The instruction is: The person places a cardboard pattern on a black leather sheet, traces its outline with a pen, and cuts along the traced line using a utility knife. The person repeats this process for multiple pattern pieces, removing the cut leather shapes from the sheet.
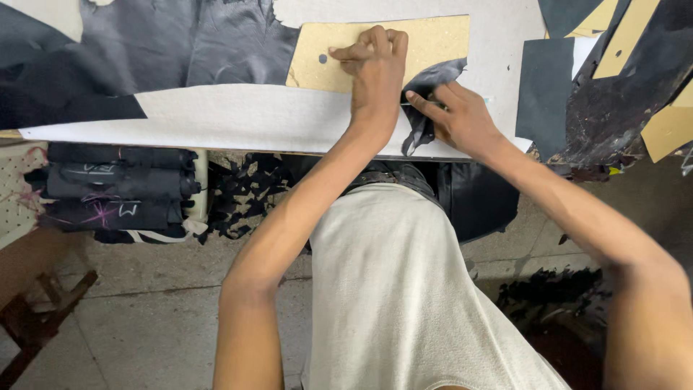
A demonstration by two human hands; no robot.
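Pressed flat, the left hand [375,68] bore down with bent fingers on the tan cardboard pattern [426,43], pinning it to the dark leather [180,50] beneath, apparently so the template could not slide. That pattern lay on the white cutting table [238,115], near its front edge, a small round hole near its left end. Just beside it, the right hand [462,119] pinched what looked like a thin blade between forefinger and thumb, the tip set against the pattern's lower right edge; the tool itself was too small to tell surely. A loose flap of black leather [422,115] curled off under that hand. Rolled dark hides [119,188] sat stacked below the table, with black scraps [249,195] strewn on the floor.
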